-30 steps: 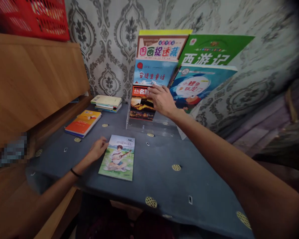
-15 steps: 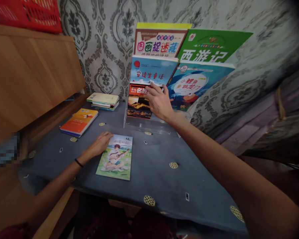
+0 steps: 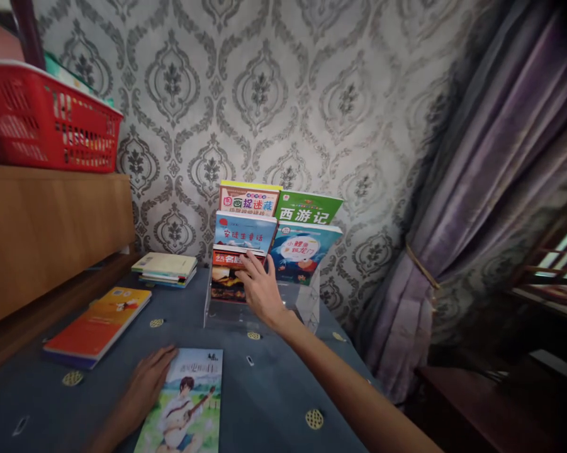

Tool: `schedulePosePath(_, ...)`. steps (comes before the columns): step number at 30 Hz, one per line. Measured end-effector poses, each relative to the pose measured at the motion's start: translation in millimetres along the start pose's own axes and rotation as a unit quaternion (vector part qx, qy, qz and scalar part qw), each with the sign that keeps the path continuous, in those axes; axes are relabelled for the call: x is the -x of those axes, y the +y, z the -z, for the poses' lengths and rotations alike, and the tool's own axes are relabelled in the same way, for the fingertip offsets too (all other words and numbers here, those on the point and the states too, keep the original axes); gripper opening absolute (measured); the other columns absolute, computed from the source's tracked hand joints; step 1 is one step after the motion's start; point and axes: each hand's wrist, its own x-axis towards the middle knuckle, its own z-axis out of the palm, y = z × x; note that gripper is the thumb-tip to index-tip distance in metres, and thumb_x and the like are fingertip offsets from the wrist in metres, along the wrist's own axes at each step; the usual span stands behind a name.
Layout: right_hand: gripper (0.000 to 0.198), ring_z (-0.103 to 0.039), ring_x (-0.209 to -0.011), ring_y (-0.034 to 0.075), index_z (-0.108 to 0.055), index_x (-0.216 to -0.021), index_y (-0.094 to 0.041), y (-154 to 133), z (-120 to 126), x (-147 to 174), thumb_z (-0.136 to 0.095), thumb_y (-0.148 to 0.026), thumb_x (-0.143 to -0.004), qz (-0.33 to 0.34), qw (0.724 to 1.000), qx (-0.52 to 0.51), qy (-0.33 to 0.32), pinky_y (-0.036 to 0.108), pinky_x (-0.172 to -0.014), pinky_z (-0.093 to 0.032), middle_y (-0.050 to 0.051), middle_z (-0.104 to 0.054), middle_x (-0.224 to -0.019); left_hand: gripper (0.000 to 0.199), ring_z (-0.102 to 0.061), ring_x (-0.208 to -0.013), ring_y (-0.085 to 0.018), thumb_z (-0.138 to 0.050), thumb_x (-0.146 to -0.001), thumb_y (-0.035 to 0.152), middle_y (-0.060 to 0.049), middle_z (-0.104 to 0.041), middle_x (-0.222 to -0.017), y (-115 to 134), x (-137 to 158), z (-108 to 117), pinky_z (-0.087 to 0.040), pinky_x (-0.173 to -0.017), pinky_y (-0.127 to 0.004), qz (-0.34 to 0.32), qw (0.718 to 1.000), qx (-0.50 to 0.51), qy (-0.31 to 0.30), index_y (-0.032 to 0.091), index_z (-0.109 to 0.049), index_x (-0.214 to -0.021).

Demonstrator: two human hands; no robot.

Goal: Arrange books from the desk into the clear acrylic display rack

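The right hand (image 3: 260,290) spreads open fingers on the red-topped book (image 3: 229,275) in the clear rack (image 3: 306,302); the left hand (image 3: 148,384) lies flat, steadying the guitar-cover book (image 3: 189,409) on the tabletop (image 3: 274,396). Seating the racked book squarely looks wise.

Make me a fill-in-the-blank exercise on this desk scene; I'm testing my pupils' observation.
1. The right hand touches a book in the clear display stand with its ____.
2. The left hand rests on the book with a guitar player, which lies ____ on the table.
3. The basket on the wooden shelf is ____.

Missing words: fingers; flat; red
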Motion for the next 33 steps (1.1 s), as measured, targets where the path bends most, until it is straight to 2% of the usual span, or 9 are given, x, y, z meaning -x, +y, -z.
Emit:
schedulePosePath(4, 0.04, -0.047, -0.141, 0.031, -0.071, -0.113, -0.025, -26.0, -9.4, 16.0, -0.051, -0.005, -0.086, 0.0, 0.997, -0.075, -0.007, 0.062, -0.115, -0.033, 0.011, -0.06, -0.143, 0.048, -0.063, -0.124, -0.027, -0.032, -0.096, 0.023, -0.012, -0.065, -0.137, 13.2, 2.9, 14.7, -0.051, -0.105, -0.046, -0.014, 1.0, 0.009, -0.001, 0.021, -0.068, -0.128)
schedulePosePath(8, 0.045, -0.059, -0.128, 0.025, -0.069, -0.122, -0.023, -89.9, -42.0, 53.5, -0.049, -0.003, -0.087, 0.019, 0.966, -0.228, -0.117, 0.046, -0.106, -0.047, 0.012, -0.066, -0.136, 0.042, -0.065, -0.117, -0.027, -0.035, -0.096, 0.021, -0.017, -0.068, -0.127, 27.3, 4.8, 36.3, -0.051, -0.104, -0.045, -0.045, 0.998, 0.04, -0.002, 0.013, -0.067, -0.123)
schedulePosePath(12, 0.046, -0.054, -0.132, 0.024, -0.059, -0.134, -0.016, -161.4, -66.8, 82.5, -0.052, -0.006, -0.089, 0.023, 0.924, -0.301, -0.234, 0.043, -0.111, -0.041, 0.016, -0.061, -0.14, 0.042, -0.064, -0.118, -0.024, -0.04, -0.095, 0.016, -0.014, -0.069, -0.126, 15.3, 3.3, 31.5, -0.05, -0.106, -0.044, -0.05, 0.994, 0.089, 0.036, 0.017, -0.057, -0.133)
schedulePosePath(14, 0.049, -0.05, -0.134, 0.025, -0.054, -0.138, -0.013, -185.4, -72.1, 86.5, -0.052, -0.006, -0.089, 0.022, 0.915, -0.303, -0.265, 0.046, -0.114, -0.036, 0.018, -0.058, -0.143, 0.048, -0.063, -0.12, -0.022, -0.041, -0.093, 0.013, -0.012, -0.069, -0.127, 7.0, 4.8, 26.1, -0.05, -0.106, -0.044, -0.048, 0.991, 0.111, 0.05, 0.018, -0.051, -0.139)
schedulePosePath(16, 0.05, -0.048, -0.135, 0.026, -0.051, -0.139, -0.011, -199.7, -75.0, 86.2, -0.053, -0.007, -0.089, 0.017, 0.917, -0.291, -0.271, 0.048, -0.115, -0.034, 0.019, -0.057, -0.143, 0.054, -0.063, -0.121, -0.022, -0.04, -0.089, 0.009, -0.012, -0.069, -0.127, 1.1, 6.0, 22.7, -0.049, -0.108, -0.045, -0.047, 0.989, 0.126, 0.056, 0.018, -0.047, -0.142)
schedulePosePath(20, 0.042, -0.048, -0.131, 0.028, -0.055, -0.132, -0.01, -208.4, -79.6, 81.4, -0.052, -0.006, -0.09, 0.004, 0.932, -0.257, -0.253, 0.048, -0.115, -0.033, 0.019, -0.059, -0.138, 0.061, -0.063, -0.121, -0.022, -0.039, -0.084, 0.004, -0.012, -0.07, -0.126, -2.4, 5.3, 21.5, -0.046, -0.112, -0.047, -0.052, 0.988, 0.136, 0.06, 0.017, -0.047, -0.143)
schedulePosePath(25, 0.028, -0.051, -0.126, 0.028, -0.061, -0.119, -0.011, -202.1, -87.9, 70.5, -0.049, -0.008, -0.094, 0.004, 0.931, -0.257, -0.259, 0.047, -0.112, -0.036, 0.017, -0.063, -0.132, 0.062, -0.063, -0.122, -0.022, -0.036, -0.082, 0.002, -0.011, -0.07, -0.126, -0.9, 3.7, 23.7, -0.046, -0.112, -0.048, -0.051, 0.99, 0.113, 0.066, 0.016, -0.047, -0.141)
schedulePosePath(30, 0.039, -0.055, -0.126, 0.023, -0.054, -0.131, -0.012, -190.7, -91.9, 66.3, -0.046, -0.003, -0.094, -0.011, 0.919, -0.294, -0.263, 0.047, -0.118, -0.03, 0.014, -0.065, -0.134, 0.062, -0.063, -0.123, -0.022, -0.036, -0.084, 0.001, -0.011, -0.07, -0.126, -1.0, 2.7, 25.0, -0.046, -0.111, -0.048, -0.059, 0.991, 0.103, 0.064, 0.017, -0.042, -0.144)
schedulePosePath(33, 0.043, -0.055, -0.13, 0.021, -0.054, -0.132, -0.013, -183.0, -93.2, 70.7, -0.045, 0.0, -0.092, -0.025, 0.917, -0.306, -0.255, 0.046, -0.121, -0.026, 0.014, -0.063, -0.137, 0.061, -0.061, -0.125, -0.023, -0.037, -0.086, 0.002, -0.011, -0.07, -0.127, -0.4, 2.0, 26.4, -0.048, -0.11, -0.048, -0.052, 0.992, 0.097, 0.059, 0.017, -0.041, -0.145)
